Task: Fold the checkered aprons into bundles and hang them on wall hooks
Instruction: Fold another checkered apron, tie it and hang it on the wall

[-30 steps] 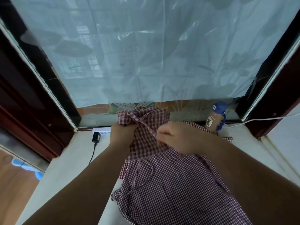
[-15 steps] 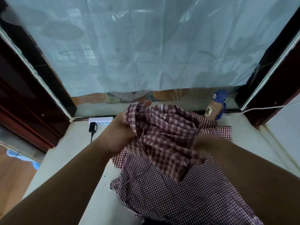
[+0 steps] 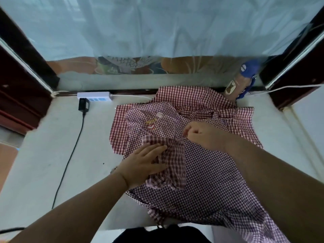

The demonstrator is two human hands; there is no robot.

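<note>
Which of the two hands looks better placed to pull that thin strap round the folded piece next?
Probably the right hand: it pinches the strap at its fingertips, while the left hand lies flat on the folded piece, pinning it down.

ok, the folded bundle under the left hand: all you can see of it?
The bundle is a small, roughly rectangular fold of red-and-white checked cloth, its checks coarser than those of the aprons it lies flat on. The left hand presses its left half with straight fingers. A thin pink strap crosses its top edge; the right hand appears to pinch it by the top right corner.
</note>
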